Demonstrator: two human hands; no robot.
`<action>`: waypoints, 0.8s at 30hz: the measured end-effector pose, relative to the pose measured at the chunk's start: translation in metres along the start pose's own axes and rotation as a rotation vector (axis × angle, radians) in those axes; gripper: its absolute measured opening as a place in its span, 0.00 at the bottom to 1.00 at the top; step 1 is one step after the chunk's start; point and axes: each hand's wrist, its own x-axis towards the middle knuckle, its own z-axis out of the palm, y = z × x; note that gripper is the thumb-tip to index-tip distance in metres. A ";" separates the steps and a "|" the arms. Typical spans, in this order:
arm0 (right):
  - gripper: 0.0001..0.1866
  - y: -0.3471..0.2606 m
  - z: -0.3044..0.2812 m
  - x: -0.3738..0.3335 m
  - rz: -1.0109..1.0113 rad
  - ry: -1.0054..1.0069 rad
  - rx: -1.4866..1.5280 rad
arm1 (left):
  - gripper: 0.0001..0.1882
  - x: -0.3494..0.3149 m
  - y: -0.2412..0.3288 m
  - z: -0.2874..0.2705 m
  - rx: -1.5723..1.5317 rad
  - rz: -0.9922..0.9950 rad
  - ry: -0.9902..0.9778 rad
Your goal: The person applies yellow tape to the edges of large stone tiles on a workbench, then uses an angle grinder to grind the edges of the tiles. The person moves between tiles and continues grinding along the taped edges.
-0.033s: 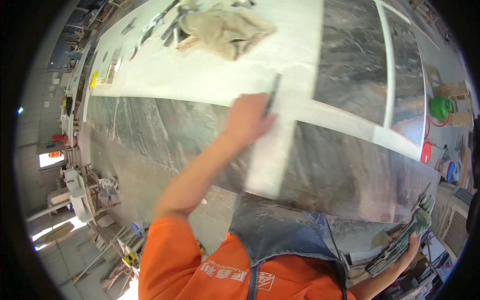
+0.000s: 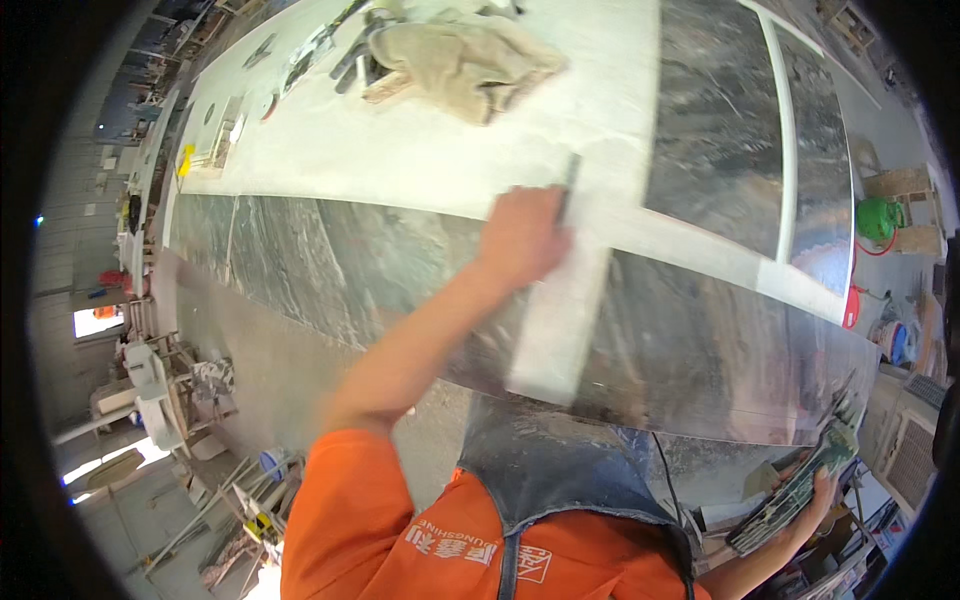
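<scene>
My left hand (image 2: 525, 235) is closed round a slim dark flat strip (image 2: 572, 180), whose narrow end points away from me; its exact kind is unclear. The hand is over the white tabletop (image 2: 565, 330), where a pale band parts two dark veined stone slabs, a left slab (image 2: 340, 255) and a right slab (image 2: 700, 330). At the lower right, my right hand (image 2: 815, 505) grips a dusty green hand-held tool (image 2: 838, 450) by its underside, beside the right slab's near corner. Its kind cannot be made out.
A crumpled beige cloth (image 2: 460, 65) and assorted hand tools (image 2: 310, 50) lie at the table's far side. Two more dark slabs, a wide one (image 2: 715, 130) and a narrow one (image 2: 815, 130), lie far right. A green tank (image 2: 880, 217) stands beyond the table's right edge.
My left hand has moved slightly to the right with the dark strip in it. My right hand keeps hold of the green tool, almost in the same place.
</scene>
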 end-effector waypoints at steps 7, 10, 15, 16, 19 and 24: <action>0.38 -0.012 0.141 -0.167 0.058 -0.010 0.040 | 0.19 0.088 -0.008 0.016 -0.355 -0.276 -0.017; 0.39 -0.012 0.175 -0.218 0.042 0.030 -0.031 | 0.21 0.117 -0.042 -0.003 -0.544 -0.402 0.070; 0.29 0.007 0.209 -0.244 0.044 -0.087 0.063 | 0.26 0.057 -0.127 -0.049 -0.458 -0.174 0.266; 0.29 0.011 0.221 -0.243 0.075 -0.090 0.076 | 0.24 0.024 -0.157 -0.057 -0.448 -0.114 0.327; 0.31 0.023 0.261 -0.247 0.134 -0.108 0.080 | 0.22 -0.095 -0.261 -0.091 -0.231 -0.040 0.429; 0.37 0.031 0.338 -0.284 0.141 -0.197 0.089 | 0.20 -0.219 -0.390 -0.149 0.022 -0.275 0.379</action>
